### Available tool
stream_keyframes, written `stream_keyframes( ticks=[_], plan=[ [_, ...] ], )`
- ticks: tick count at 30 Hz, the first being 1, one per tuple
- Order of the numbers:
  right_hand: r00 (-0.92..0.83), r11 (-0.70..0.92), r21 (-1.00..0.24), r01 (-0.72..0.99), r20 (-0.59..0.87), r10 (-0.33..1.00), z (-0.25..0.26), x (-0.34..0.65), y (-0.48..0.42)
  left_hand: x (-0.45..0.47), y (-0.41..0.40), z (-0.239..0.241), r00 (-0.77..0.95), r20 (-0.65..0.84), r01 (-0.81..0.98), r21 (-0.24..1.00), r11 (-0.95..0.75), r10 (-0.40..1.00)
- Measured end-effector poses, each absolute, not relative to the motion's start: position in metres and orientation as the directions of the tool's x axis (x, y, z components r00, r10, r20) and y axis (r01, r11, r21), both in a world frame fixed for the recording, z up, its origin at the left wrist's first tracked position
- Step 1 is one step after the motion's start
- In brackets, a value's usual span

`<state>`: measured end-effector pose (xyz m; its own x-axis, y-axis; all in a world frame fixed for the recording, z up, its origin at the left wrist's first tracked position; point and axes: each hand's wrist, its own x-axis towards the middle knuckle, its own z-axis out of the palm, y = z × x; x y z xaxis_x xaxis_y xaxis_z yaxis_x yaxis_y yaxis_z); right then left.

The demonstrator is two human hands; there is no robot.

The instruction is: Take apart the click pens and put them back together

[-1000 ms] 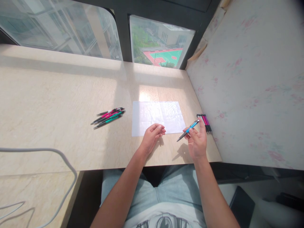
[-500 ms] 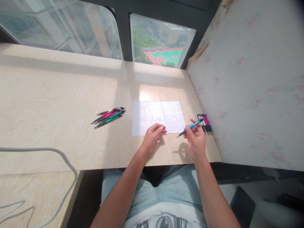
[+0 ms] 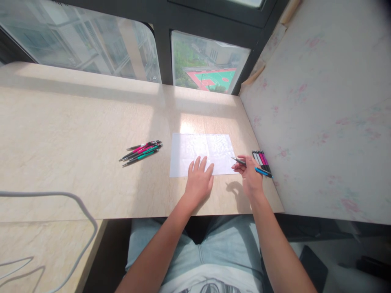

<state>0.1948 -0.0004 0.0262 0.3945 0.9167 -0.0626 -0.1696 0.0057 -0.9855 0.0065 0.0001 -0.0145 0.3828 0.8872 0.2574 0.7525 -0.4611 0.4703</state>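
Note:
My left hand (image 3: pixel 200 177) lies flat with spread fingers over the near edge of a white sheet of paper (image 3: pixel 201 148). In my right hand (image 3: pixel 249 175) a blue pen (image 3: pixel 261 171) with a dark grip is held between thumb and fingers. Its tip points left over the paper's right edge, and its blue end points right. Just beyond that hand, beside the wall, a row of pens (image 3: pixel 259 156) with white and purple barrels stands side by side, partly hidden by the blue pen. Left of the paper lies a loose pile of pink, green and dark pens (image 3: pixel 142 151).
The pale table (image 3: pixel 76 142) meets a floral-papered wall (image 3: pixel 320 122) on the right and windows (image 3: pixel 210 61) at the back. A grey cable (image 3: pixel 76 197) loops over the left front. My legs (image 3: pixel 226 240) are below the front edge.
My left hand has gone from curled fingers to spread flat on the paper. The blue pen has turned in my right hand, its tip now pointing left and away instead of down towards me.

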Motion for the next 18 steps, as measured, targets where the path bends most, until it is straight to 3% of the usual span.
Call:
stream_keyframes(
  ticks=[6, 13, 18],
  plan=[
    [0.341, 0.021, -0.998, 0.060, 0.040, 0.939, 0.010, 0.210, 0.045, -0.002, -0.010, -0.016, 0.435, 0.222, 0.779, 0.394, -0.488, 0.873],
    [0.391, -0.045, -0.983, 0.179, 0.030, 0.920, -0.018, 0.216, 0.116, -0.008, -0.019, -0.015, 0.457, 0.209, 0.793, 0.345, -0.502, 0.865],
    [0.398, 0.016, -0.867, 0.498, 0.245, 0.884, -0.027, 0.219, 0.149, -0.007, -0.016, -0.014, 0.459, 0.208, 0.793, 0.341, -0.504, 0.864]
  ],
)
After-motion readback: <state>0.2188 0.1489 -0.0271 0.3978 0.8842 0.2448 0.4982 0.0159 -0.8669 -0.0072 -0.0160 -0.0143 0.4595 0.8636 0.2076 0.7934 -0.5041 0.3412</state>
